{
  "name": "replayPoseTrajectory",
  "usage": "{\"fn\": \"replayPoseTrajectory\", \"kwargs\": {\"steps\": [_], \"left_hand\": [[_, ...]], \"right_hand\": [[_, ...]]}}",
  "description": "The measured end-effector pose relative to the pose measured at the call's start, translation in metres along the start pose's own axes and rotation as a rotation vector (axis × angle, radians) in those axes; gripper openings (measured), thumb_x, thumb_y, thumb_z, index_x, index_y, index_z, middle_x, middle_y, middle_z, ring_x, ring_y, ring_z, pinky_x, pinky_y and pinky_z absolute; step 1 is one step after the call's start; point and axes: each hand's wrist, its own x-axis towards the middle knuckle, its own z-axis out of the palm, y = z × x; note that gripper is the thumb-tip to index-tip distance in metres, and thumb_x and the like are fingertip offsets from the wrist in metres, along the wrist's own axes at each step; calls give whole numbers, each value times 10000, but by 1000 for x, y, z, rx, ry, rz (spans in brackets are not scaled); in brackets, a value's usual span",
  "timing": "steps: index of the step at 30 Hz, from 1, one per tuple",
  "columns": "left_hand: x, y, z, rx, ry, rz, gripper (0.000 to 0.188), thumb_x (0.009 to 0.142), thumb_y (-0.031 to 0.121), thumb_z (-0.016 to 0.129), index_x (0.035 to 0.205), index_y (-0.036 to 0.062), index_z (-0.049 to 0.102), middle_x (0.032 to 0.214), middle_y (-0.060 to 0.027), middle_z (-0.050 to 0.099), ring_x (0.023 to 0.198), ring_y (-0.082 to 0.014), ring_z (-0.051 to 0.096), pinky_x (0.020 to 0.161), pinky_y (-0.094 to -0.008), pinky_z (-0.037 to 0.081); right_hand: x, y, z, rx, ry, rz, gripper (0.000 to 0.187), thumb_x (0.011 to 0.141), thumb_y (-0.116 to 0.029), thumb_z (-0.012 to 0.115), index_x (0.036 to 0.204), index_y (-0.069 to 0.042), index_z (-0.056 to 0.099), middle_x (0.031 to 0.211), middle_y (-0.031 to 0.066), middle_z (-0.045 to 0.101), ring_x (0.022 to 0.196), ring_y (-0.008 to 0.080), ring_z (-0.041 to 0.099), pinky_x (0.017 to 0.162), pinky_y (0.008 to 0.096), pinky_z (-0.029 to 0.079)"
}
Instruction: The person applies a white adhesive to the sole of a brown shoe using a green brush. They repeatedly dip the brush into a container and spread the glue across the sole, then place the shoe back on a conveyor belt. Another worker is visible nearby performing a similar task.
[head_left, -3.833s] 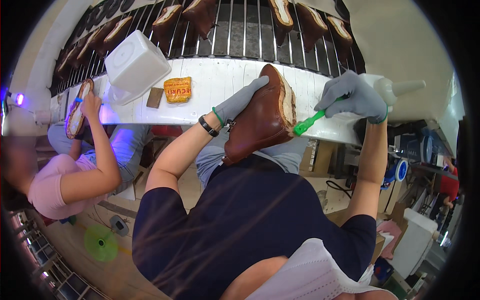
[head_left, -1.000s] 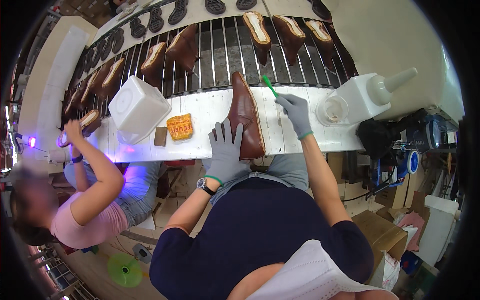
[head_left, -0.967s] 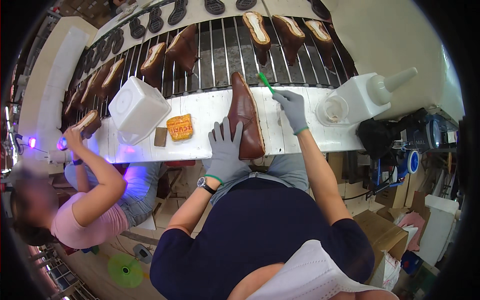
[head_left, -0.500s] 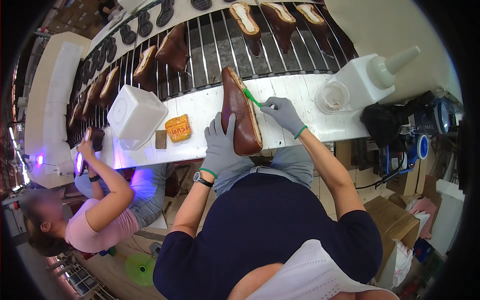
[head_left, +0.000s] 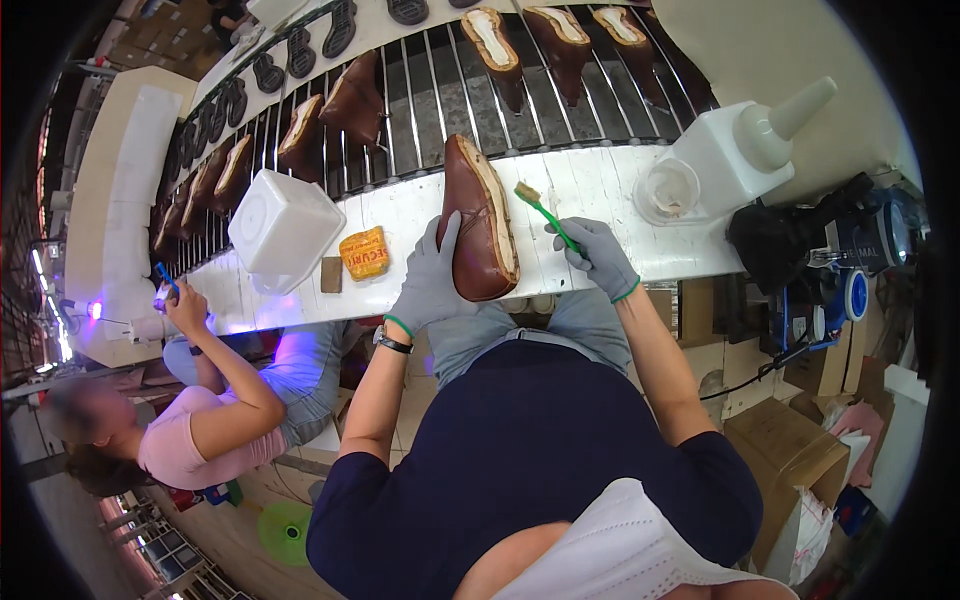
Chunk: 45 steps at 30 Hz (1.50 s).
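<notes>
A brown leather shoe upper rests tilted on the white bench, its pale underside edge facing right. Gloved in grey, my left hand grips it from the left side, thumb across the leather. My right hand, also gloved, is closed round the handle of a green brush that resembles a toothbrush. The brush's bristled head points up and left, a short gap away from the shoe. Right of it, a small clear cup stands beside a white bottle with a long nozzle.
Left of the shoe lie a yellow-orange packet, a small brown block and a white plastic container. Beyond the white bench, a metal-bar rack carries several shoe uppers, with dark soles behind. A co-worker sits at left holding a blue-handled brush.
My right hand has drawn the brush away from the shoe's edge, to the right and slightly down. My left hand still holds the shoe. The co-worker now has a blue-handled brush raised.
</notes>
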Motion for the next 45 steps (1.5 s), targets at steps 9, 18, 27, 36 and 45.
{"fn": "replayPoseTrajectory", "kwargs": {"steps": [9, 18, 27, 36, 45], "left_hand": [[-19, -30, 22, -1219, 167, -279, 893, 743, 205, 789, 1479, 24, 315, 1270, -123, 557, 1120, -228, 597, 923, -328, 507], [72, -73, -12, -1623, 316, -75, 536, 823, 265, 710, 1254, 70, 457, 762, -49, 557, 536, -131, 533, 447, -262, 446], [220, -161, 29, -462, 561, -508, 1142, 768, 501, 751, 1514, -96, 126, 1491, -340, 344, 1397, -486, 314, 1154, -454, 308], [225, -134, 32, -235, 395, -411, 1167, 789, 561, 712, 1539, -58, 68, 1576, -289, 217, 1481, -445, 144, 1195, -484, 191], [259, -168, 27, -373, 446, -610, 1069, 823, 667, 588, 1549, -8, 186, 1590, -251, 232, 1498, -391, 140, 1209, -508, 95]], "right_hand": [[-8, 18, -22, 254, 287, -145, 332, 1009, -228, 558, 1196, 38, 626, 865, 79, 656, 551, 31, 512, 429, 151, 348], [0, 20, -19, 281, 452, -193, 337, 1006, -220, 566, 1182, 62, 621, 876, 109, 672, 535, 54, 507, 436, 177, 349], [-1, 7, 3, 115, 513, -207, 314, 1005, -230, 564, 1196, 3, 653, 886, 56, 679, 525, 25, 451, 437, 170, 313], [131, -100, -38, -421, 701, -707, 377, 849, -275, 766, 1060, 34, 725, 854, 59, 701, 748, 127, 616, 682, 285, 469], [275, -167, -59, -1051, 958, -382, 999, 621, -615, 807, 1356, -5, 516, 1267, 259, 613, 1157, 388, 612, 966, 451, 492]]}}
